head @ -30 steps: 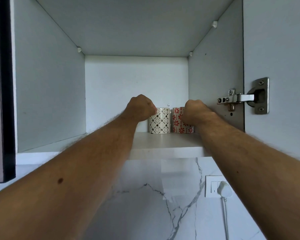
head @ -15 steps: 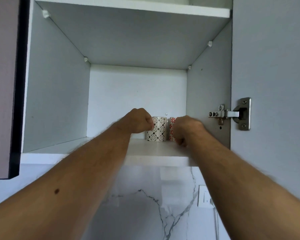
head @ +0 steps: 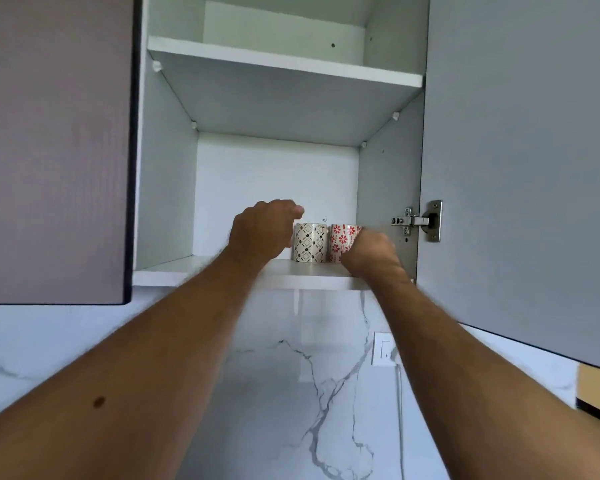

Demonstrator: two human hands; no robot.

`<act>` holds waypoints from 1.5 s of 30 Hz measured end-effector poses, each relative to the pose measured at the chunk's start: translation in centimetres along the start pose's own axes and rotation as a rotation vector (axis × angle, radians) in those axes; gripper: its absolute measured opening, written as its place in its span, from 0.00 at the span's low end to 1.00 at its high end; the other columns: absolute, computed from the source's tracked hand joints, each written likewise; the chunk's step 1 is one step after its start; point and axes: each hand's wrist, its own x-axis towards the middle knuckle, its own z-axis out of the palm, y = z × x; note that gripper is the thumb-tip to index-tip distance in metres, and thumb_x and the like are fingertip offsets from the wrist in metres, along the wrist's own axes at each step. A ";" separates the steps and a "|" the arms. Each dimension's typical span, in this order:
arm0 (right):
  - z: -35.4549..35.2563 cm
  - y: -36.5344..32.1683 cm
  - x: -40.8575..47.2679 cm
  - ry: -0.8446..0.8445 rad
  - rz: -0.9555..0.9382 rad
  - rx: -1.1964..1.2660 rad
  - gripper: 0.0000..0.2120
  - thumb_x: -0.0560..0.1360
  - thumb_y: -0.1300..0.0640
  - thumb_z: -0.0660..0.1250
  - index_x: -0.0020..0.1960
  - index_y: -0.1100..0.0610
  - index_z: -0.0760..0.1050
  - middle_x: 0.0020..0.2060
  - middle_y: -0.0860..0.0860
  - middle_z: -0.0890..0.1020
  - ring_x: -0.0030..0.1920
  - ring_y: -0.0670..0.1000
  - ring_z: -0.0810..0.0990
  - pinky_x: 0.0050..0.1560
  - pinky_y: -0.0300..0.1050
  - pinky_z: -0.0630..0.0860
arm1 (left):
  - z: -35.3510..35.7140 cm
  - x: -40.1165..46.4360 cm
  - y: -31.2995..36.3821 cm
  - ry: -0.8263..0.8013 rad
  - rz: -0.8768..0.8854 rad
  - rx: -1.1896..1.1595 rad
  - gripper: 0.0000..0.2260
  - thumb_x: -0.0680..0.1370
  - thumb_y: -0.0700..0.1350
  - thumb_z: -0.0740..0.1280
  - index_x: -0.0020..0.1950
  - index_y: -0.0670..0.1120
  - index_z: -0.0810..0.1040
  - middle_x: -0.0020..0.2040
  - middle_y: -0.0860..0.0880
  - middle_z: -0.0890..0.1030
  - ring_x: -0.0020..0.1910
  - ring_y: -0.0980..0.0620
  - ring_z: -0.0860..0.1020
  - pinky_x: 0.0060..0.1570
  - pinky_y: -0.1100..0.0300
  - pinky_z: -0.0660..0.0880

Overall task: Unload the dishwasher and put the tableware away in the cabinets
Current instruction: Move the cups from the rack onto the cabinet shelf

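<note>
Two mugs stand side by side at the back right of the lower cabinet shelf (head: 222, 271): a white mug with a black diamond pattern (head: 310, 242) and a white mug with red flowers (head: 340, 239). My left hand (head: 262, 228) is just left of the diamond mug, fingers loosely spread near its rim and holding nothing. My right hand (head: 371, 252) is blurred and curled in front of the flower mug's lower right side, hiding part of it. I see nothing in that hand.
The cabinet door (head: 520, 168) hangs open to the right on a metal hinge (head: 420, 221). A closed door (head: 52, 147) is on the left. An upper shelf (head: 284, 62) is bare. Below are a marble backsplash (head: 291, 393) and a wall socket (head: 383, 353).
Both hands have drawn back from the mugs toward the shelf's front edge. The right hand uncovered most of the flower mug. The view has pulled back, showing the upper shelf.
</note>
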 end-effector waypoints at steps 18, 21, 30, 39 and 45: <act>-8.1 0.3 -20.1 0.166 -0.027 -0.196 0.14 0.76 0.60 0.62 0.58 0.56 0.81 0.54 0.57 0.81 0.53 0.61 0.79 0.51 0.48 0.75 | -5.2 -15.9 2.0 0.158 0.261 -0.022 0.29 0.80 0.58 0.52 0.79 0.45 0.60 0.78 0.44 0.61 0.78 0.45 0.56 0.77 0.48 0.52; -9.0 1.8 -23.5 0.156 0.006 -0.225 0.15 0.73 0.60 0.62 0.56 0.55 0.82 0.56 0.56 0.81 0.54 0.62 0.79 0.52 0.49 0.76 | -4.0 -19.1 3.2 0.110 0.259 -0.052 0.31 0.80 0.59 0.50 0.78 0.43 0.60 0.78 0.44 0.63 0.78 0.45 0.57 0.76 0.48 0.53; -12.8 8.8 -34.0 0.127 0.129 -0.357 0.17 0.74 0.60 0.59 0.58 0.53 0.80 0.56 0.52 0.80 0.52 0.59 0.80 0.48 0.48 0.77 | -0.2 -28.6 9.8 -0.047 0.289 -0.266 0.32 0.80 0.61 0.48 0.78 0.42 0.62 0.76 0.44 0.65 0.78 0.47 0.59 0.77 0.49 0.52; -15.4 19.3 -49.0 0.125 0.373 -0.327 0.17 0.73 0.60 0.61 0.58 0.56 0.81 0.55 0.56 0.82 0.50 0.61 0.81 0.51 0.49 0.78 | 1.9 -42.0 20.0 -0.142 0.479 -0.460 0.23 0.81 0.50 0.56 0.75 0.43 0.68 0.66 0.38 0.77 0.69 0.42 0.73 0.72 0.47 0.64; -19.6 27.3 -58.7 0.061 0.552 -0.370 0.17 0.75 0.61 0.60 0.60 0.55 0.80 0.56 0.56 0.81 0.50 0.62 0.82 0.52 0.52 0.79 | 2.9 -49.9 29.4 -0.203 0.537 -0.560 0.17 0.82 0.48 0.64 0.69 0.44 0.75 0.49 0.41 0.85 0.46 0.45 0.83 0.65 0.47 0.72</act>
